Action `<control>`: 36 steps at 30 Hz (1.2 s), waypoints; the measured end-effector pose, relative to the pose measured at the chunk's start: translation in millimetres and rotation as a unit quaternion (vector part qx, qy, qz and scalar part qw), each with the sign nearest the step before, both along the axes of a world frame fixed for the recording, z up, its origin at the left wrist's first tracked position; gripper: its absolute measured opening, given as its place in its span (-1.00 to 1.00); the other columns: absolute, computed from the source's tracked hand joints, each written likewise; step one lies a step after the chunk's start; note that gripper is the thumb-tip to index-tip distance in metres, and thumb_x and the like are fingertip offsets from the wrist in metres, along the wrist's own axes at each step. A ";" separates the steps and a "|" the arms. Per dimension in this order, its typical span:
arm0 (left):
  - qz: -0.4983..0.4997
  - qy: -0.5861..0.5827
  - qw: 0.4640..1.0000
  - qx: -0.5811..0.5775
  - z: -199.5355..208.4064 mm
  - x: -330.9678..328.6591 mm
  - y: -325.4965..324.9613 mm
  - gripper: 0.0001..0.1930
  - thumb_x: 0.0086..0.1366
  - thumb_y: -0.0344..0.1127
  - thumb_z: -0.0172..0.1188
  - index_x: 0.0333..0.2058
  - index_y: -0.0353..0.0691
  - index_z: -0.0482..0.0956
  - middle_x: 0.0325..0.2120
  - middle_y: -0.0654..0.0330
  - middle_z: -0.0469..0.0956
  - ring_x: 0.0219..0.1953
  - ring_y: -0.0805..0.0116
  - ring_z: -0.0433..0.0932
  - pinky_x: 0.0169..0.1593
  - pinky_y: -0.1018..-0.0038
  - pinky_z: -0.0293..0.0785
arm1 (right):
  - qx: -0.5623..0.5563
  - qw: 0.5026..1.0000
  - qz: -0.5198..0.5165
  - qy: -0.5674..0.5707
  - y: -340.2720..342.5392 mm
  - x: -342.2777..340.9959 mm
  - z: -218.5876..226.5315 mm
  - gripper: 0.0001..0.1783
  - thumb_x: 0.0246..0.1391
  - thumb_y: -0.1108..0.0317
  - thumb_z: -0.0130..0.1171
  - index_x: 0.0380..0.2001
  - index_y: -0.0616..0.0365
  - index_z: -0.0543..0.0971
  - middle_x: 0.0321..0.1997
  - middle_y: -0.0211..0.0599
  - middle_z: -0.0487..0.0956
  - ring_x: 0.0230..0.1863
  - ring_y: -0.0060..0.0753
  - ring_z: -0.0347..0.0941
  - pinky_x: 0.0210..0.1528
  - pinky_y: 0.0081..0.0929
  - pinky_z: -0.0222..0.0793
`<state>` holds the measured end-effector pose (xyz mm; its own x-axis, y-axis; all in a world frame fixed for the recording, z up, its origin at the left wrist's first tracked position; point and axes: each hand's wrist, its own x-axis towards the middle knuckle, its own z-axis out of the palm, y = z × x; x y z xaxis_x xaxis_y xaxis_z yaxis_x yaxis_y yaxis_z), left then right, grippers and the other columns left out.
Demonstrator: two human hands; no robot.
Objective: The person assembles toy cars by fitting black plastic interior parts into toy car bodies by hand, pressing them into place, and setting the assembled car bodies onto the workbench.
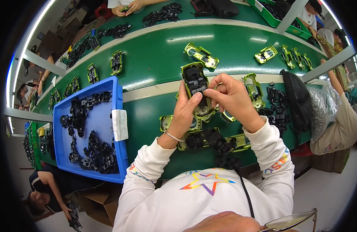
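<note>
My left hand (183, 112) is wrapped round a lime-green toy car body (194, 73), holding it underside up over the bench. Black plastic parts fill the inside of this shell. The thumb and fingertips of my right hand (232, 97) pinch together against the black insert; whatever small piece may be between them is hidden. Below my hands lie more green car bodies (165, 123) and a heap of black plastic inserts (212, 138). To the right of my right hand rests another green car body (254, 91), beside a pile of black parts (278, 104).
At the left, a blue bin (118, 154) holds black parts. Across the green conveyor (155, 54), several car bodies (201, 55) are spread out. A black case (296, 102) and a clear plastic bag (321, 106) lie at the right. Other people work around the benches.
</note>
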<state>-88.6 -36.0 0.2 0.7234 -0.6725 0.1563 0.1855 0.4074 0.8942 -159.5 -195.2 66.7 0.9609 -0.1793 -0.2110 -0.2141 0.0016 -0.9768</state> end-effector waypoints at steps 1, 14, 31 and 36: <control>0.005 0.002 1.000 -0.003 1.1 1.0 -0.3 -0.40 0.47 -0.28 0.02 0.36 -0.30 0.01 0.01 0.18 0.41 0.03 0.48 0.40 0.16 0.50 0.33 | -0.108 0.992 -0.020 -0.056 1.3 -0.5 -10.7 -0.80 0.17 0.41 0.30 -0.22 0.21 0.50 -0.51 -0.40 0.61 -0.52 -0.73 0.47 -0.51 -0.70 0.31; 0.052 0.027 0.997 0.040 5.6 -3.7 3.4 -0.59 0.45 -0.30 -0.01 0.20 -0.30 0.25 -0.08 0.23 0.47 -0.09 0.52 0.47 0.03 0.54 0.45 | -0.072 0.990 -0.094 -0.080 23.8 6.2 -27.0 -0.70 0.16 0.36 0.29 -0.15 0.30 0.47 -0.62 -0.46 0.48 -0.60 -0.72 0.29 -0.52 -0.63 0.22; 0.302 -0.077 0.900 0.305 -88.2 293.5 51.8 -0.80 0.23 -0.34 0.13 -0.28 -0.35 0.60 -0.38 0.14 0.59 -0.31 0.37 0.51 -0.16 0.42 0.44 | -0.109 0.980 -0.167 0.009 -84.9 -112.8 -24.5 -0.76 0.26 0.36 0.19 -0.05 0.20 0.62 -0.42 -0.57 0.56 -0.42 -0.81 0.39 -0.40 -0.77 0.29; 0.446 -0.488 0.454 0.597 -91.3 301.7 58.9 -0.48 0.23 -0.01 0.15 0.05 -0.25 0.52 -0.11 -0.14 0.60 -0.02 -0.25 0.53 0.13 -0.04 0.39 | -0.301 0.939 -0.167 0.018 -75.6 -147.9 -30.6 -0.80 0.15 0.45 0.27 -0.14 0.24 0.63 -0.42 -0.47 0.58 -0.47 -0.74 0.37 -0.41 -0.68 0.30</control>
<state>213.1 22.9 -91.1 0.7696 -0.2071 0.6040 -0.2996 -0.9525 0.0552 -307.4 -270.8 36.0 0.8243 -0.5661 -0.0056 -0.3322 -0.4757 -0.8144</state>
